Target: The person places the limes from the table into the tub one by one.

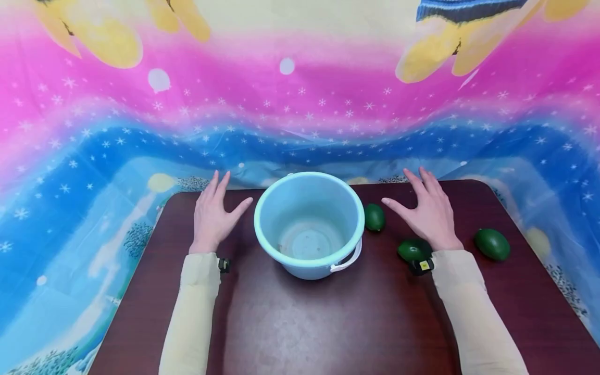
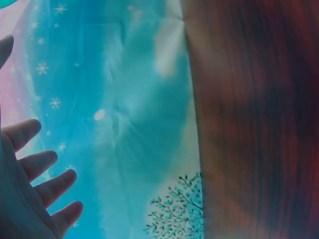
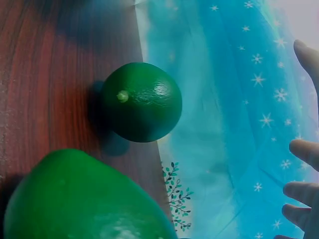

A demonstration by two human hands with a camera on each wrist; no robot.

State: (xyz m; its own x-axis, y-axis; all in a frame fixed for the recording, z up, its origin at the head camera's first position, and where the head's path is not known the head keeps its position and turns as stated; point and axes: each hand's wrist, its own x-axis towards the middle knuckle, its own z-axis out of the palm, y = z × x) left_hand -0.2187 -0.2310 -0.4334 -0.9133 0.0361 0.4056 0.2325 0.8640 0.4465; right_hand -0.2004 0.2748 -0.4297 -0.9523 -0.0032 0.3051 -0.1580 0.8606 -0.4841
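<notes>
A pale blue bucket (image 1: 311, 268) stands upright mid-table, nothing inside it, its white handle (image 1: 349, 260) hanging at the right front. To its left, my left hand (image 1: 213, 216) is held apart from it, fingers straight and thumb spread. My right hand (image 1: 431, 216) mirrors this on the other side, holding nothing. Around the right hand lie three smooth dark-green, avocado-like fruits: one (image 1: 374, 217) beside the bucket, one (image 1: 413, 250) near the wrist, one (image 1: 492, 244) farther right. Two of these show in the right wrist view, a rounder fruit (image 3: 142, 107) behind a larger, closer one (image 3: 84, 199).
The dark brown table (image 1: 300, 323) has rounded back corners. A printed cloth (image 1: 300, 114) with snowflakes hangs close behind it and along both sides. Small black devices are strapped on both wrists.
</notes>
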